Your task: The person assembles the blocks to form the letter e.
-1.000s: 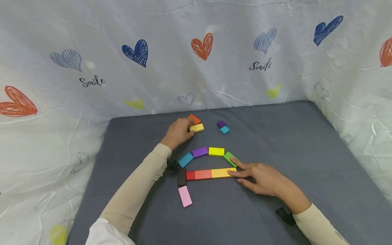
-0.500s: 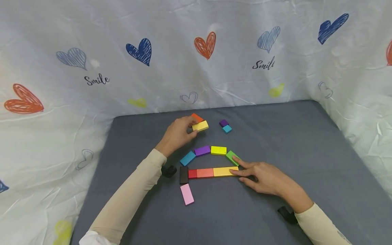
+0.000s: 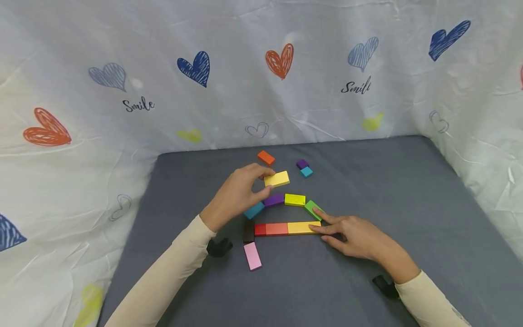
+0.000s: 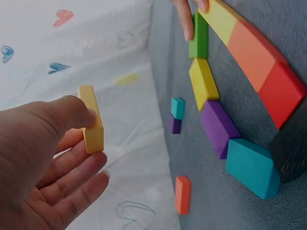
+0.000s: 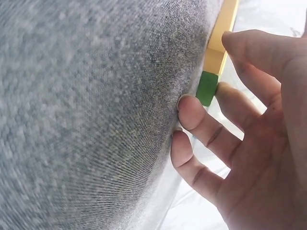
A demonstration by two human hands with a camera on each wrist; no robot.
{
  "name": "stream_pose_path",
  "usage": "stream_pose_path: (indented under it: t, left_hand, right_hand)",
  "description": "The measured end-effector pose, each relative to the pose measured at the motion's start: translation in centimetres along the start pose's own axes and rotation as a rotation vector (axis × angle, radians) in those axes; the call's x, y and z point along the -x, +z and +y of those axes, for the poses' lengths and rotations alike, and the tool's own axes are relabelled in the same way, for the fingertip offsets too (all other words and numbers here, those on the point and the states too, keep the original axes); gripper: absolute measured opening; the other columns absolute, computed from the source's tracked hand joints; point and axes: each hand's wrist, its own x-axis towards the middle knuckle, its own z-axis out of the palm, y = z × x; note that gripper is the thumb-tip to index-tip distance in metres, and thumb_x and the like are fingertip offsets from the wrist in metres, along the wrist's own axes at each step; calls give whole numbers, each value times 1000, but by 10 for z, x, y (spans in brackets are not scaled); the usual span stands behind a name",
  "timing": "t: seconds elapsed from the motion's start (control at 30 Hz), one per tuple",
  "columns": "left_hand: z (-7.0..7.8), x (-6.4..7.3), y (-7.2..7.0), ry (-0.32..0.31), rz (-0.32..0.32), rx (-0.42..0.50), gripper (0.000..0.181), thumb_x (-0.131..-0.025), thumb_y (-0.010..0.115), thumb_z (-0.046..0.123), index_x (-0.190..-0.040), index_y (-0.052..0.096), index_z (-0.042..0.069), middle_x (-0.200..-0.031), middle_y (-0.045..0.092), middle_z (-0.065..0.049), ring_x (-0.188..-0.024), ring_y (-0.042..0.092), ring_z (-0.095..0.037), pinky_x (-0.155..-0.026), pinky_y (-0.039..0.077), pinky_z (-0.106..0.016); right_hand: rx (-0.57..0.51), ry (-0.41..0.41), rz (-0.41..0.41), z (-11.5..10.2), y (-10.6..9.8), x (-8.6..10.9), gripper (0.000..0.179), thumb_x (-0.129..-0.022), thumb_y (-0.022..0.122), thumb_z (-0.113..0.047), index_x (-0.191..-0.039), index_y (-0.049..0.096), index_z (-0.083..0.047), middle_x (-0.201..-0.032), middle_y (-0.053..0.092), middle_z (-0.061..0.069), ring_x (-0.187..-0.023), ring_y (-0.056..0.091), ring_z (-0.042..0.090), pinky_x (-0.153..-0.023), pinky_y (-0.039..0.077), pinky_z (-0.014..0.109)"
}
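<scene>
Between thumb and fingers, my left hand pinches a pale yellow block, raised above the table behind the purple block. The left wrist view shows the same pale yellow block gripped near its middle. My right hand has its fingers extended; one fingertip touches the green block and another the orange-yellow block. That block ends a straight row with a salmon block and a red block. A bright yellow block and a blue block belong to the arc above.
A black block stands at the row's left end, with a pink block below it. Farther back lie an orange block, a small dark purple block and a small light blue block. A white cloth hangs behind the grey table.
My left hand has lifted the pale yellow block away from the orange one and carried it rightward and nearer. The right hand stays on the green and orange-yellow blocks. The head view has shifted slightly.
</scene>
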Motion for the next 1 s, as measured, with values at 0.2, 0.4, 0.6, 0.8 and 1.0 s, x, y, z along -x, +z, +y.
stream_pose_path:
  t: [0.2, 0.4, 0.6, 0.8, 1.0]
  left_hand:
    - [10, 20, -5, 45, 4, 69, 37, -94, 79, 20, -131, 74, 16, -114, 69, 7, -97, 63, -7, -78, 57, -29]
    - [18, 43, -3, 112, -46, 109, 34, -94, 78, 22, -127, 75, 17, -116, 68, 9, -95, 62, -3, -82, 58, -25]
    - [23, 64, 2, 159, -129, 133, 36, -93, 80, 23, -128, 75, 20, -119, 69, 10, -100, 62, -6, -82, 57, -27]
    - [25, 82, 7, 196, -146, 197, 35, -94, 78, 21, -128, 74, 21, -121, 70, 13, -98, 60, -3, -80, 56, -25]
    - [24, 94, 13, 214, -151, 212, 34, -93, 80, 22, -126, 73, 21, -120, 68, 14, -101, 63, -4, -88, 55, -24]
  right_hand:
    - [-9, -10, 3, 0, 1, 0, 46, -104, 70, -33, -148, 61, -38, -167, 40, -2, -64, 42, -1, -68, 43, 25]
    - [2, -34, 32, 0, 0, 0, 45, -103, 71, -30, -147, 62, -36, -166, 43, 1, -61, 37, -2, -67, 42, 25]
    - [-4, -27, 19, -2, 0, 0, 45, -104, 70, -30, -148, 62, -35, -167, 42, 1, -59, 33, -3, -65, 41, 24]
    - [-5, -19, 1, -2, 1, 0, 45, -105, 69, -31, -149, 61, -36, -167, 41, 1, -61, 35, -2, -68, 42, 26]
    - [13, -16, -1, -1, 2, -1, 45, -104, 69, -32, -149, 61, -37, -167, 41, 0, -63, 40, -2, -70, 44, 27]
